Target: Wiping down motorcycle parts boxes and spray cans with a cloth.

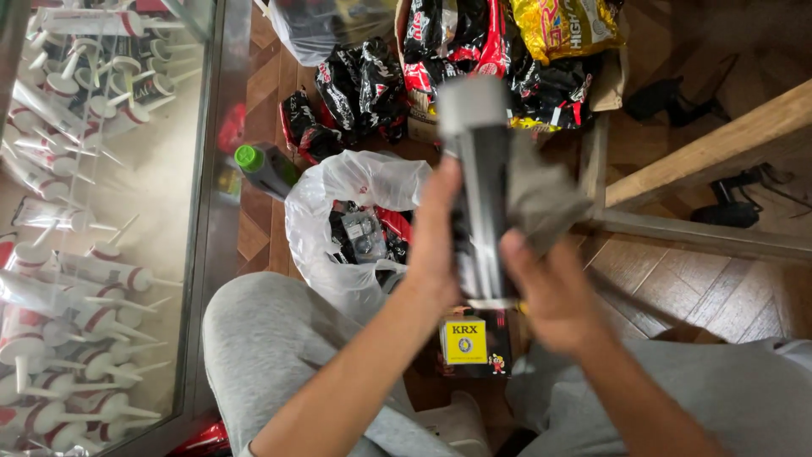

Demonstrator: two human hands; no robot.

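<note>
Between our knees, our left hand (pixel 436 245) grips the long dark grey metal tube (pixel 480 182), upright with its capped end away from us. Our right hand (pixel 550 292) clasps its near end, a grey cloth (pixel 541 199) beside; below lies a white plastic bag (pixel 338 211) on the floor.

Between the left hand (pixel 436 245) and right hand (pixel 541 292), the dark can (pixel 478 169) looks like shiny metal, though blurry. The grey rag (pixel 541 199) is soft, dull cloth. Below lies a thin, glossy plastic bag (pixel 338 203).

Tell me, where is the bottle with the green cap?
In the head view, the bottle with the green cap lies on the wooden floor, upper left, between the glass cabinet and the white plastic bag.
</note>
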